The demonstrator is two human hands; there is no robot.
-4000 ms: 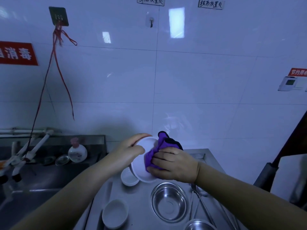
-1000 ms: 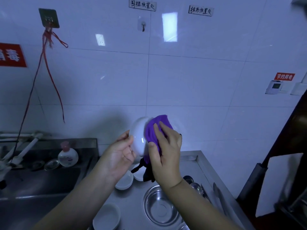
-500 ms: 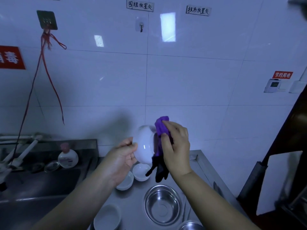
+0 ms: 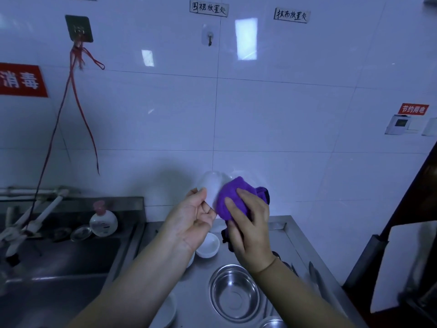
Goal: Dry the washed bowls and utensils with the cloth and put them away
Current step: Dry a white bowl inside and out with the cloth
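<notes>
Above the rear edge of the stainless-steel tabletop (image 4: 279, 229), both hands hold one white bowl (image 4: 212, 185) in the air, clear of the surface. The bowl is smooth, glossy ceramic, round, and tilted on its side. The left hand (image 4: 191, 220) grips its lower rim with curled fingers and thumb. The right hand (image 4: 250, 223) presses a purple cloth (image 4: 233, 197) against the bowl, fingers curled over the bunched fabric. The cloth is soft and napped, with a dark edge trailing below the hand.

On the tabletop, directly beneath the hands, sits a small white ceramic bowl (image 4: 208, 246), upright and shallow. Another white bowl (image 4: 169, 308) lies at the front edge, partly hidden by the left forearm. A round polished steel bowl (image 4: 234, 294) stands upright near the front, with the rim of a second steel bowl (image 4: 272, 324) cut off at the front edge. Long metal utensils (image 4: 314, 276) lie along the right edge; their type cannot be determined.

The tabletop is brushed metal with a raised lip at the rear and right edges. To its left is a steel sink (image 4: 61, 259), with a clear round bottle with a pink cap (image 4: 103, 221) on its rear ledge and white taps (image 4: 35, 221) at the far left. The wall is glossy white tile carrying two handwritten labels (image 4: 209, 8), a small hook (image 4: 209, 39), a red sign (image 4: 22, 80) and a red cord (image 4: 78, 95) hanging from a square adhesive hook (image 4: 79, 28).
</notes>
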